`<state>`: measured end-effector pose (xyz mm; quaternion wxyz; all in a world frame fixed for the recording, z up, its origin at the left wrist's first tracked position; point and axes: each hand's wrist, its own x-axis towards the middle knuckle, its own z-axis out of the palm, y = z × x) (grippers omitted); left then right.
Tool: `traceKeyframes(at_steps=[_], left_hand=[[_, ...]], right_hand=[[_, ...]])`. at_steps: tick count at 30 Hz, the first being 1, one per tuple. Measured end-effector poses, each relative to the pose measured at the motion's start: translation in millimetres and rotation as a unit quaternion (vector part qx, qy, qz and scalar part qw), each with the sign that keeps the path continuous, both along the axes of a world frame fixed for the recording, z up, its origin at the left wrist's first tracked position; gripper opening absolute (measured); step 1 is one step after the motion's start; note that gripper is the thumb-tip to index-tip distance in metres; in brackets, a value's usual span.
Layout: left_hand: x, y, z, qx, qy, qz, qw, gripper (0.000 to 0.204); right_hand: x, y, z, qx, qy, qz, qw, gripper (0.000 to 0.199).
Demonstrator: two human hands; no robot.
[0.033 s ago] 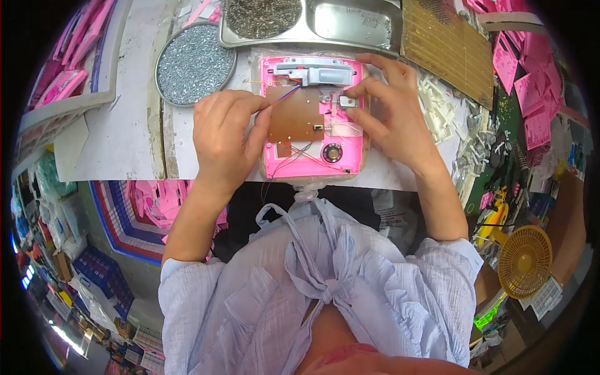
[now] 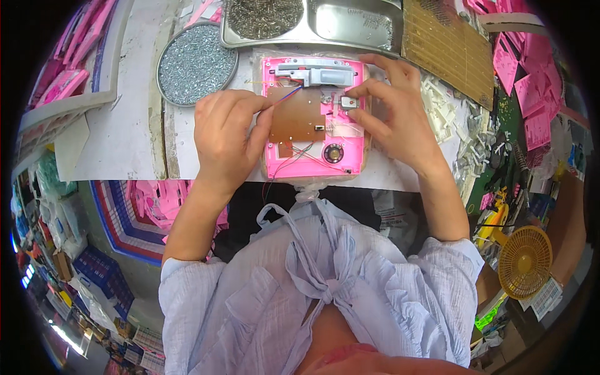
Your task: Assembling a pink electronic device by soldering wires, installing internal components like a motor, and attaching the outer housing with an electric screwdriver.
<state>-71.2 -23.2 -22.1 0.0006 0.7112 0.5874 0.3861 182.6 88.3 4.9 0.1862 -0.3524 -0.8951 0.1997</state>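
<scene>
A pink plastic housing [image 2: 315, 170] lies with its inside facing up on the table in front of me. A brown circuit board [image 2: 297, 122] covers its middle. My left hand [image 2: 226, 134] is closed at the board's left edge, thumb and forefinger pinching thin red and blue wires [image 2: 289, 94]. These run up to a grey mechanism [image 2: 331, 77] across the housing's far end. My right hand [image 2: 397, 119] holds a small silver motor-like part [image 2: 349, 103] between thumb and forefinger at the right side. Below sits a round speaker [image 2: 334, 154], with loose thin wires [image 2: 299, 154] beside it.
A round dish of screws [image 2: 197, 65] stands left of the housing. Beyond it sits a metal compartment tray [image 2: 356, 25], with small parts in one section. A brown board [image 2: 447, 50] and white plastic pieces [image 2: 437, 103] lie right. A yellow fan [image 2: 525, 261] stands lower right.
</scene>
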Motion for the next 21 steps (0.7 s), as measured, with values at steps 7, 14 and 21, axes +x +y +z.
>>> traceKeyframes(at_steps=[7, 14, 21], left_hand=[[-10, 6, 6, 0.018, 0.046, -0.039, 0.998, 0.022], [-25, 10, -1, 0.034, 0.072, -0.056, 0.995, 0.020], [-32, 9, -13, 0.057, 0.066, -0.043, 0.995, 0.016]], right_hand=[[-51, 0, 18, 0.086, 0.085, 0.106, 0.987, 0.014], [-87, 19, 10, 0.098, 0.049, 0.166, 0.980, 0.012], [-118, 14, 5, 0.198, -0.033, 0.159, 0.967, 0.014]])
